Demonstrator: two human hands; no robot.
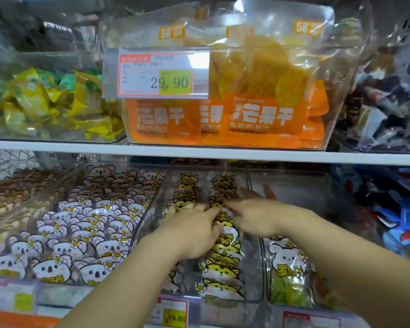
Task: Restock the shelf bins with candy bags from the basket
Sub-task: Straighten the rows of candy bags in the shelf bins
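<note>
Head view: the shelf board [199, 152] splits the scene into an upper and a lower level. On the lower level three clear bins stand side by side. The middle bin [258, 280] holds the candy bags [220, 268], printed with yellow cat faces and standing upright in rows that run from front to back. Both hands work inside this bin. The left hand [194, 230] lies over the right-hand row with its fingers [206, 207] stretched forward and touching the bag tops; it grasps nothing. The right hand [258, 216] reaches in from the right, fingers extended and released, its index finger pointing left at the same bag tops. Motion blur hides the exact contact. The left bin [81, 233] is packed with koala-faced bags. The right bin [287, 263] shows a rabbit-faced bag at its front. Above, dried mango bags [258, 110] stand behind a price tag [156, 74]. The basket is not in view. Judged step: the bags in the middle bin are being pushed and squared into line, not carried in. The next move probably calls for pressing the row together toward the back or front to open a gap, then withdrawing a hand to fetch more bags from the basket, without tipping the upright bags.
</note>
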